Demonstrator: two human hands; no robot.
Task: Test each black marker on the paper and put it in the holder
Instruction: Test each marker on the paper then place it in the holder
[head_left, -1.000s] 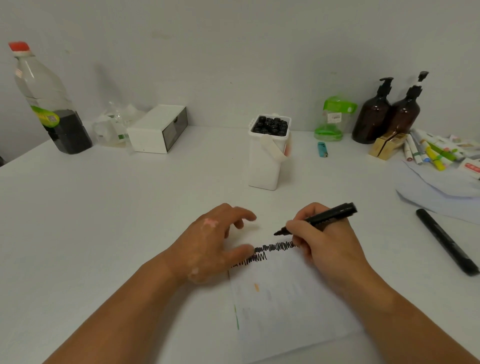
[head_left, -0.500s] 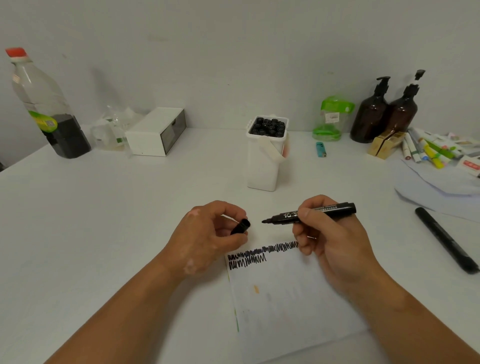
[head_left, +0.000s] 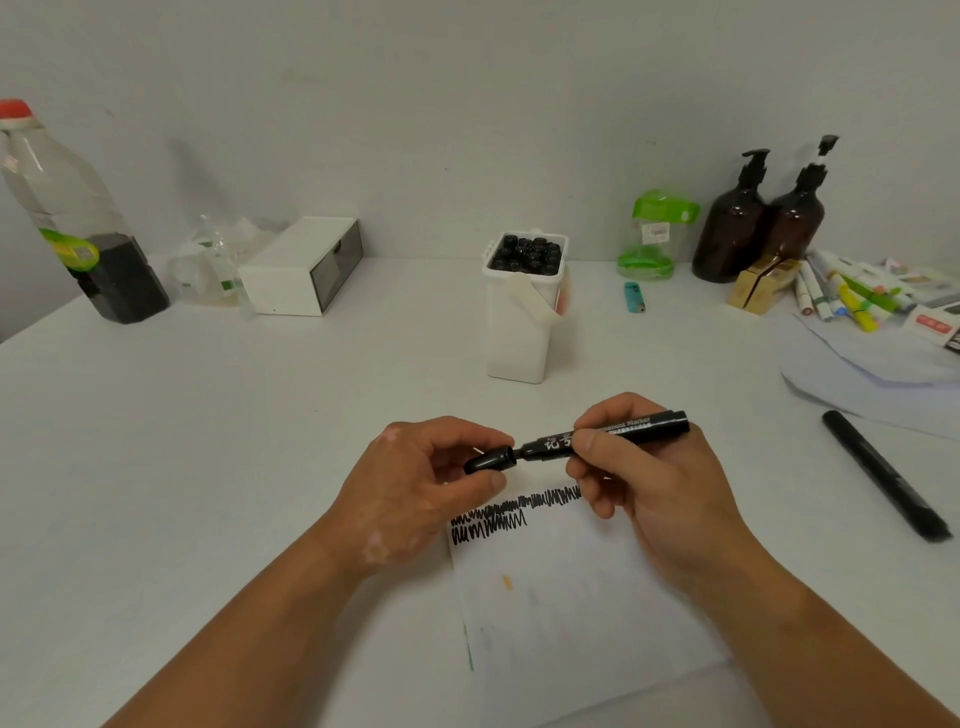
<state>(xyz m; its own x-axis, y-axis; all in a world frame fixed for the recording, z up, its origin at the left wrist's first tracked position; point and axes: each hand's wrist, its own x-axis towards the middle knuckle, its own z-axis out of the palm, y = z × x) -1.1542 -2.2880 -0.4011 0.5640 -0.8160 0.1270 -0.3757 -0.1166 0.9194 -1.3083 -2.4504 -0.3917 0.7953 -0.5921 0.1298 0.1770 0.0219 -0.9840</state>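
Cap (head_left: 488, 459) now at marker (head_left: 623, 429) tip, above paper (head_left: 561, 597) edge

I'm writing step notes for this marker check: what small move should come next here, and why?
Probably push the cap home onto the marker: the left hand pinches the cap right at the tip, the right hand grips the barrel, and scribbles on the paper suggest testing is done.
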